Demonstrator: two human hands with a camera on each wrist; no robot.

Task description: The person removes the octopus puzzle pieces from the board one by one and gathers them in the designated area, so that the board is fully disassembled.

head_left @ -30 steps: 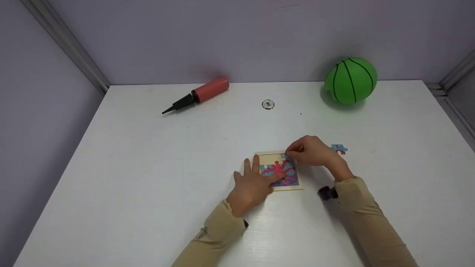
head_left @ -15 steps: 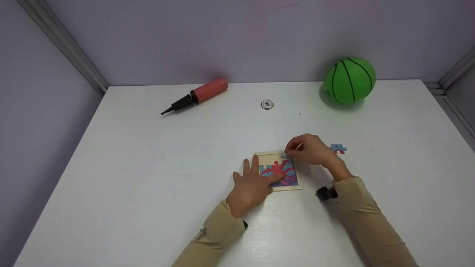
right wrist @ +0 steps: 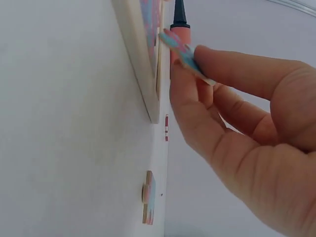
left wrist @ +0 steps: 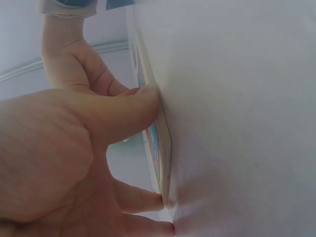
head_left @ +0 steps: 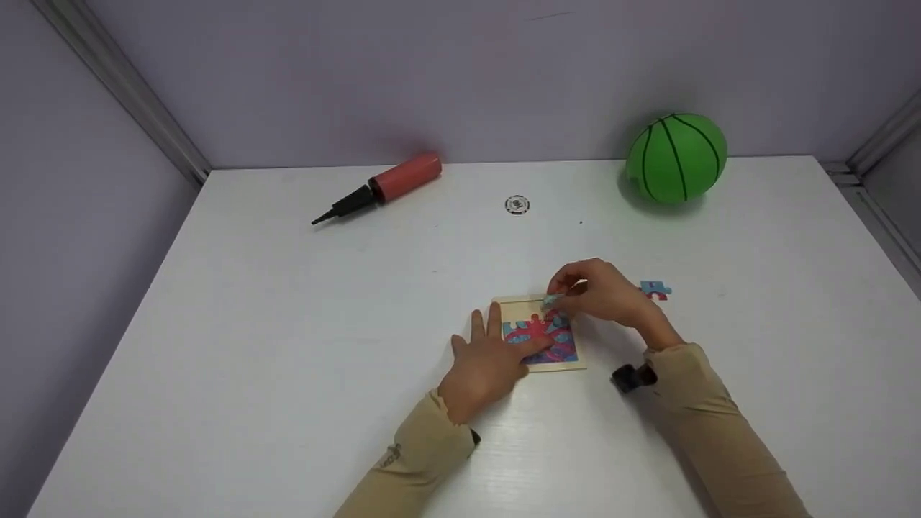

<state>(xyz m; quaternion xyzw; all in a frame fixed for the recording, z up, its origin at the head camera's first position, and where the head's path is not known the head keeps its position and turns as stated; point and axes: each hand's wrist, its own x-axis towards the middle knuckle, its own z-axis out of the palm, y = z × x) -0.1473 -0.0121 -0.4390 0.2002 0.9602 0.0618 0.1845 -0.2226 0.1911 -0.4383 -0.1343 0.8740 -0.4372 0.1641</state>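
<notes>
A small jigsaw puzzle in a pale wooden frame (head_left: 557, 367) lies on the table, partly filled with blue, pink and purple pieces. My left hand (head_left: 483, 367) rests spread over its left side, index finger across the pieces (head_left: 565, 351). In the left wrist view, my left thumb (left wrist: 133, 111) presses the frame's edge. My right hand (head_left: 601, 291) pinches a blue and pink puzzle piece (right wrist: 185, 54) between thumb and finger, tilted above the tray's upper right corner. Bare wood (head_left: 514, 311) shows at the tray's upper left. Another puzzle piece (head_left: 655, 289) lies on the table right of the right hand.
At the back of the white table (head_left: 288, 302) lie a red and black hand pump (head_left: 403, 180) and a green ball (head_left: 676, 158) with black lines. Between them is a round black and white chip (head_left: 516, 205). Walls (head_left: 460, 86) border the table behind.
My right hand has lifted the piece it pinches, tilting it and drawing it slightly left from the tray's upper right corner. My left hand stays in place.
</notes>
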